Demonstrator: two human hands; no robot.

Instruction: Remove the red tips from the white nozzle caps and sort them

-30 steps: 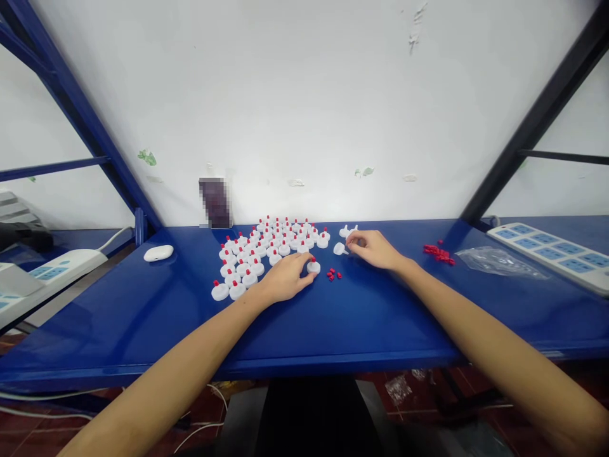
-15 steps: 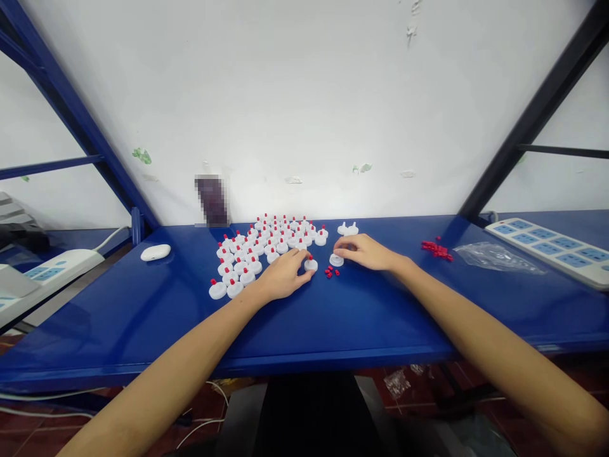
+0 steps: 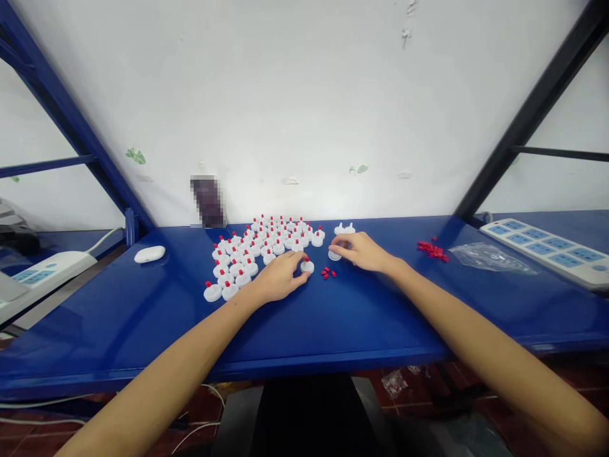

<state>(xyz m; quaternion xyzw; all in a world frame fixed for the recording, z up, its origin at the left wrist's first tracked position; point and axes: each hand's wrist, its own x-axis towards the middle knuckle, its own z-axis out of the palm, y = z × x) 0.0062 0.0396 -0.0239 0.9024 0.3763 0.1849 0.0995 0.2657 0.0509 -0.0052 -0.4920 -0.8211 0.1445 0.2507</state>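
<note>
My left hand (image 3: 281,277) has its thumb and fingers around a white nozzle cap (image 3: 308,268) with a red tip, at the table's middle. My right hand (image 3: 361,251) pinches another white nozzle cap (image 3: 333,255), which looks tilted with its underside toward me; its top is hidden by the fingers. Between the hands, a few small red tip caps (image 3: 326,275) lie loose. Left of and behind my left hand stand many white nozzle caps (image 3: 236,268) with red tips. Just behind my right hand are two white nozzle caps (image 3: 340,229) without red tips.
On the blue table (image 3: 304,330), a pile of red tip caps (image 3: 432,251) lies at the right beside a clear plastic bag (image 3: 490,259). Power strips (image 3: 547,247) sit at both sides. A white earbud case (image 3: 150,254) is at the left; a pixelated dark object leans on the wall.
The view has shifted slightly, moving everything a little to the left. The cap at my right fingertips has tipped its underside more toward me. My left hand keeps its hold.
</note>
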